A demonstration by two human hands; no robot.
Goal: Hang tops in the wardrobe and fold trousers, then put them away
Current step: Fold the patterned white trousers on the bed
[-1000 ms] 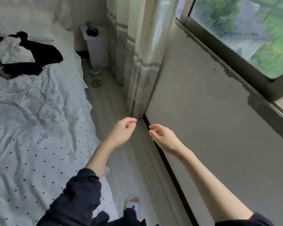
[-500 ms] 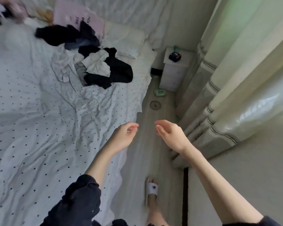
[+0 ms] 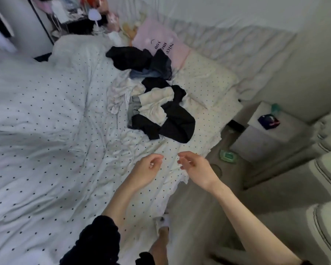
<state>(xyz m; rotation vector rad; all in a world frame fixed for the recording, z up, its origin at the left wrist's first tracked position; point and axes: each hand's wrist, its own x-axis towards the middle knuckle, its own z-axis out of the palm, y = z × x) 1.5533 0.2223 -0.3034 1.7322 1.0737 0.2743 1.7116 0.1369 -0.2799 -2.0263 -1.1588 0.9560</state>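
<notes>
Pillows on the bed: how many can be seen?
2. The pink pillow with dark lettering lies at the headboard, behind the clothes. The white dotted pillow lies right of it, beside the clothes. Others may be hidden.

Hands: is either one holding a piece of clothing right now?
No. The left hand and right hand hover empty above the bed, short of the clothes.

Polka-dot duvet (image 3: 46, 131) rumpled across the bed, pink pillow (image 3: 159, 43) up at the head edge, white nightstand (image 3: 271, 134) beside the bed's corner carrying a dark pouch (image 3: 268, 121), green packet (image 3: 228, 156) on the floor just beside it
</notes>
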